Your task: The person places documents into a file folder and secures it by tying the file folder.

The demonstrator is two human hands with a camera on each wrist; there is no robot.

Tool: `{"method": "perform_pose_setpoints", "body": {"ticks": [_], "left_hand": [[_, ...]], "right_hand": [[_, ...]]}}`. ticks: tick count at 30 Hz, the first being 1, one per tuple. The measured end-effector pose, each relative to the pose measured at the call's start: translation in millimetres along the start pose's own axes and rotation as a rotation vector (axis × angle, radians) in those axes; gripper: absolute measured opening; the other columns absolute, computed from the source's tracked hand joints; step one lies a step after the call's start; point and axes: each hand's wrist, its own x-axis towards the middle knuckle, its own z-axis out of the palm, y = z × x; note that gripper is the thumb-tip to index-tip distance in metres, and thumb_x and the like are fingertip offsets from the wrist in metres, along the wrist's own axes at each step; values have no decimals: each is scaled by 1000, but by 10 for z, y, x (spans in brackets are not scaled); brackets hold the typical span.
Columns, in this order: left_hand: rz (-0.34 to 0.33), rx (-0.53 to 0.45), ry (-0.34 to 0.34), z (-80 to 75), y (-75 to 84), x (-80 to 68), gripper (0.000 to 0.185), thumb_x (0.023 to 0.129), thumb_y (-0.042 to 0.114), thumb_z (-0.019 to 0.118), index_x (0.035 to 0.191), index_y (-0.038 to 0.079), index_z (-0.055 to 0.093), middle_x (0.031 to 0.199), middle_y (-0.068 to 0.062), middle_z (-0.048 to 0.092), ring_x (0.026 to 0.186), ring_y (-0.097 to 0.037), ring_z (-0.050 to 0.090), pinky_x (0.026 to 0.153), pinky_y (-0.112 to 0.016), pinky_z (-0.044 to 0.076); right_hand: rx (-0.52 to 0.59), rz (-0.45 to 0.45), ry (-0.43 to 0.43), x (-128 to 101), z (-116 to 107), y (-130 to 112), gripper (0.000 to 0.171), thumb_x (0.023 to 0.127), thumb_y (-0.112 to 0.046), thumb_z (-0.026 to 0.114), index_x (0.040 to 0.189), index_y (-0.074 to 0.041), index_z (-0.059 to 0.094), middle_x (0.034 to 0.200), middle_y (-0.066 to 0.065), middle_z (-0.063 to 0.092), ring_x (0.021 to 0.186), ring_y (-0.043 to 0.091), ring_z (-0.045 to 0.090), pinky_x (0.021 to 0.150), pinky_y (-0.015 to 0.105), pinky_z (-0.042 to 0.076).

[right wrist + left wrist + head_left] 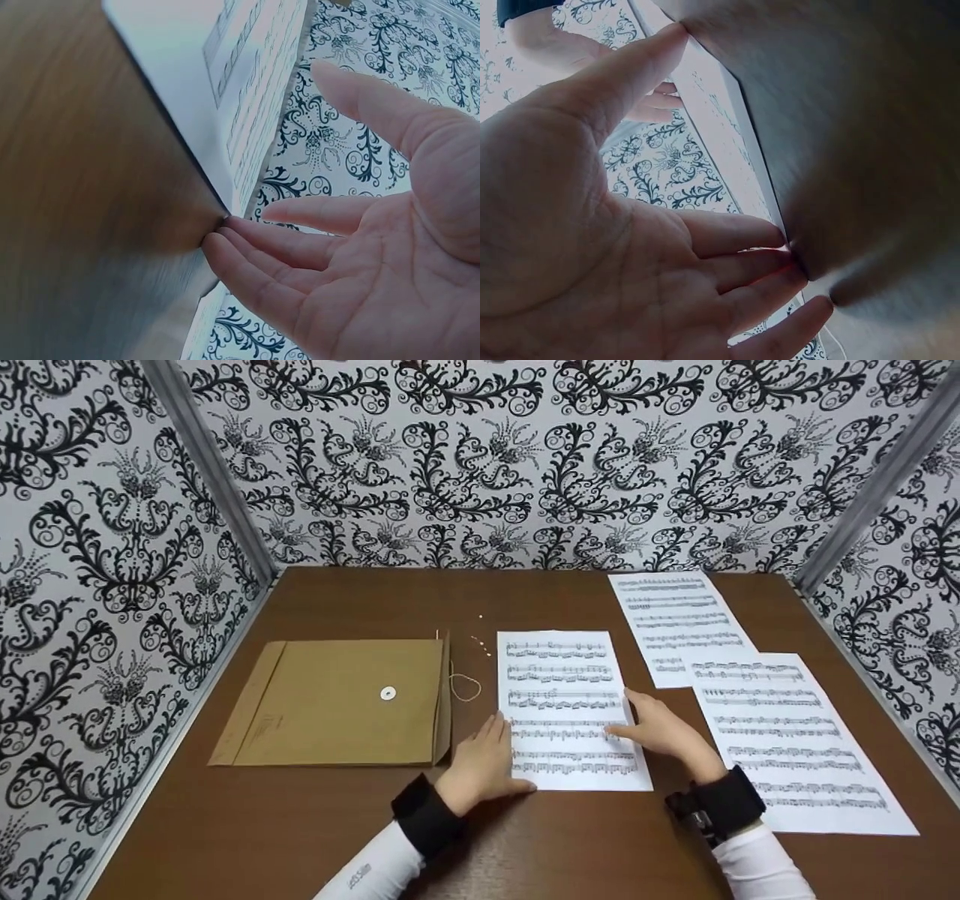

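A sheet of printed music [564, 712] lies on the brown table between both hands. My left hand [484, 761] is at its left edge, fingertips against the paper's side and thumb by the lower left corner. In the left wrist view, the fingers [742, 281] are nearly straight along the sheet's edge. The right hand [664, 726] touches the right edge, its thumb spread out over the staves. From the right wrist view, the right fingertips [217, 229] meet the table right at the paper's edge, with the thumb [360, 97] raised away.
Left of the sheet lies a brown envelope [337, 705] with a white button [388, 693] and a loose string [466, 688]. Two more music sheets, one farther back [679, 622] and one nearer [802, 742], lie at the right. Patterned walls [487, 465] enclose the table.
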Motion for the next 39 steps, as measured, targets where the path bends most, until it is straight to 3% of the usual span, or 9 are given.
{"method": "perform_pose_setpoints", "body": {"ticks": [8, 13, 22, 32, 39], "left_hand": [[-17, -38, 3, -16, 25, -23, 109, 80, 60, 79, 154, -8, 36, 164, -23, 36, 152, -33, 40, 117, -47, 46], [-8, 4, -1, -11, 27, -11, 107, 82, 63, 76, 154, -6, 37, 164, -21, 37, 152, -32, 41, 114, -43, 49], [-3, -5, 8, 13, 10, -4, 108, 81, 62, 77, 154, -7, 36, 164, -22, 37, 152, -33, 41, 114, -44, 49], [-10, -33, -2, 3, 6, 23, 109, 80, 60, 79, 154, -7, 35, 165, -22, 34, 154, -33, 39, 114, -47, 49], [-11, -45, -6, 10, 8, 13, 110, 80, 60, 79, 155, -7, 34, 165, -22, 34, 154, -33, 38, 115, -47, 48]], "right_hand": [[-27, -14, 44, 24, 0, 42, 71, 94, -21, 73, 147, 16, 41, 133, 36, 60, 125, 50, 59, 106, 62, 48], [31, 11, 34, 32, -32, 95, 74, 97, -21, 71, 147, 20, 35, 136, 39, 55, 129, 55, 53, 105, 63, 47], [138, 129, -18, 16, -98, 144, 86, 101, -23, 64, 153, 22, 13, 146, 43, 41, 130, 56, 50, 96, 53, 53], [187, 169, -15, 17, -111, 136, 78, 102, -24, 62, 152, 21, 21, 138, 39, 46, 125, 52, 57, 91, 43, 55], [243, 135, -18, 30, -79, 156, 67, 104, -21, 58, 150, 17, 28, 130, 34, 53, 109, 34, 67, 83, 32, 54]]}}
